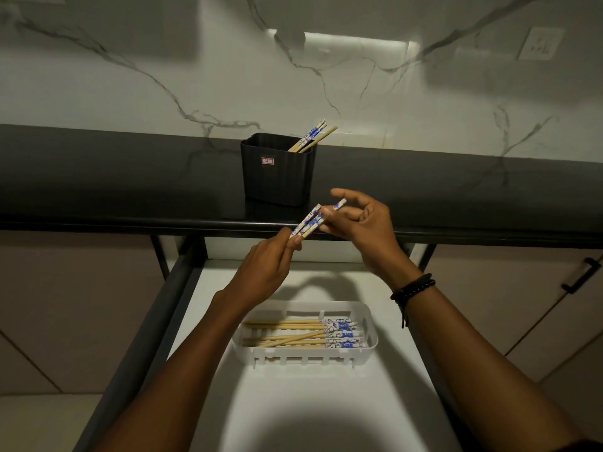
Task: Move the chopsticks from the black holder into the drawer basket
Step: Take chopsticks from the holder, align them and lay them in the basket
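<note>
A black holder (277,171) stands on the dark counter with a few blue-and-white topped chopsticks (313,135) leaning out of its right corner. In front of it, above the open drawer, my left hand (267,269) grips a small bunch of chopsticks (308,223) low down. My right hand (362,223) pinches the patterned tops of the same bunch, one stick (341,203) between its fingers. Below, a white slotted basket (370,324) in the drawer holds several chopsticks (303,334) lying side by side, patterned ends to the right.
The dark counter edge (130,223) runs across the view above the white drawer floor (326,402). The drawer's dark left rail (143,321) slopes down. A cabinet handle (580,275) is at right, a wall socket (540,44) on the marble backsplash.
</note>
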